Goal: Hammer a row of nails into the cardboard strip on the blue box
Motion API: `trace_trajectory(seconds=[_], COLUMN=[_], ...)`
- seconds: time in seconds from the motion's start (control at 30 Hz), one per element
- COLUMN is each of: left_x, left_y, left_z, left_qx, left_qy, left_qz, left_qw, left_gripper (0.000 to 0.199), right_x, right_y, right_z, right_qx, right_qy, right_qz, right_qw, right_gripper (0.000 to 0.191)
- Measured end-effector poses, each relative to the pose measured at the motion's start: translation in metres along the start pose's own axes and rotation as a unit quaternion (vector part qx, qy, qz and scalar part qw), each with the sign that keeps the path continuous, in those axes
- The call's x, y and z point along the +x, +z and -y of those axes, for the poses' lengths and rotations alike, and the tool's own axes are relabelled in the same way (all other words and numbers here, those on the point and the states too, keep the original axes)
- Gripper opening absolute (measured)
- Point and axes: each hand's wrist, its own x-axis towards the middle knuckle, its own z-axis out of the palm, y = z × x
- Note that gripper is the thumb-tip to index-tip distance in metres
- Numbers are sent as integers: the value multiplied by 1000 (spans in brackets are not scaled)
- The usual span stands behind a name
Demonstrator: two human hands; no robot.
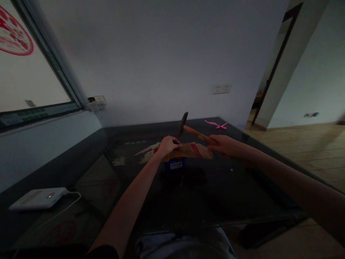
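While the right hand [225, 145] grips a wooden-handled hammer [192, 130] raised just above it, the left hand [167, 145] pinches a brown cardboard piece [195, 151] resting on a small blue box [175, 164] on the dark glass table [242, 187]. No strike has visibly landed; the cardboard looks intact.

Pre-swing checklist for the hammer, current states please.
1. Right hand grips the hammer handle: ok.
2. Hammer head raised off the board: ok.
3. Left hand steadies the board: ok.
4. Left fingers away from the strike spot: cannot tell, they sit right below the head.
5. Board seated on the blue box: cannot tell, too dark.
6. Nail upright: cannot tell.
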Motion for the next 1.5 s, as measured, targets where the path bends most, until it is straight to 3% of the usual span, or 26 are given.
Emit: trace_trajectory(seconds=[0.23, 0.4, 0.57, 0.8, 0.97, 1.03, 1.1, 1.23, 1.33, 1.5], left_x=[0, 0, -7, -12, -39, -62, -86, -115, -118, -115], left_y=[-1, -3, -12, -20, -26, -23, -14, 8, 17, 15], left_z=[-1, -5, -10, -10, -24, -31, -34, -24, -13, -7], left_qx=[27, 26, 36, 52, 74, 64, 65, 137, 167, 131], left_qy=[-1, 9, 20, 49, 126, 159, 210, 296, 285, 269], left_qz=[4, 17, 0, -18, -160, -170, -111, 66, 157, 225], left_qw=[1000, 999, 999, 997, 976, 970, 969, 943, 931, 927], left_gripper=[22, 21, 21, 23, 14, 14, 16, 19, 19, 22], right_x=[0, -5, -10, -19, -30, -34, -37, -38, -39, -42], right_y=[4, 0, 2, 3, 18, 32, 49, 77, 83, 79], right_z=[-10, -2, -2, -9, -20, -23, -25, -26, -31, -40], right_qx=[-88, -167, -208, -115, 39, 122, 215, 381, 431, 452], right_qy=[-21, 31, 32, 93, 99, 101, 101, 83, 70, 66], right_qz=[-2, 24, 31, -4, -35, -57, -85, -100, -103, -108], right_qw=[996, 985, 977, 989, 994, 986, 968, 916, 894, 883], right_gripper=[15, 14, 15, 19, 24, 26, 29, 33, 33, 31])
